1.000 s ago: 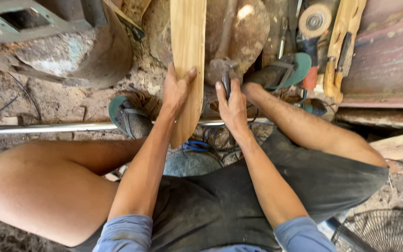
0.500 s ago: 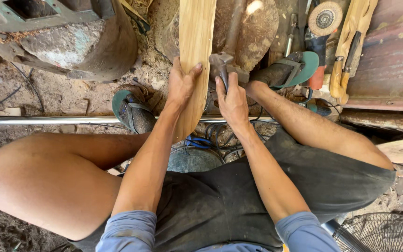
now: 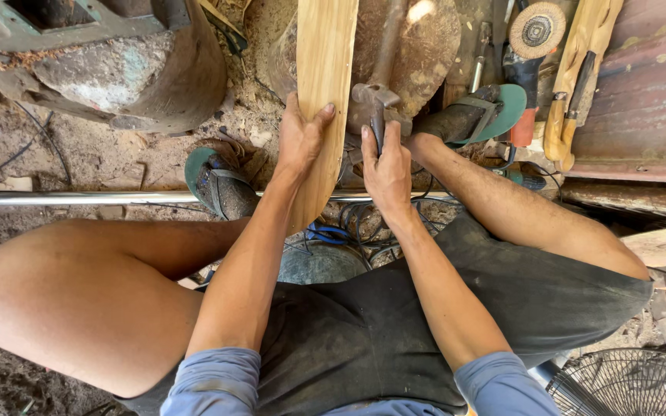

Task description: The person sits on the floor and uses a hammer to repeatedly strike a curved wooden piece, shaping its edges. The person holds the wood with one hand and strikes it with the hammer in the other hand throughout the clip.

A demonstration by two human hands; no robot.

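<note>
A long pale wooden plank (image 3: 324, 92) runs from the top of the view down toward my lap. My left hand (image 3: 300, 142) grips its lower part, thumb across the face. Just right of it, my right hand (image 3: 385, 166) is closed around the handle of a metal hammer (image 3: 371, 98), whose head sits against the plank's right edge. Behind both lies a round wooden stump (image 3: 425, 46). My feet in green sandals (image 3: 213, 181) rest on the dirt either side.
A steel pipe (image 3: 79, 198) crosses the ground at left. An angle grinder (image 3: 533, 35) and wooden-handled tools (image 3: 572, 92) lie top right beside rusty sheet metal (image 3: 649, 85). A heavy metal block (image 3: 117, 62) sits top left. A fan grille (image 3: 626, 385) shows bottom right.
My right hand has moved from an open flat pose beside the plank onto the hammer and closed on its handle. The left hand stays on the plank.
</note>
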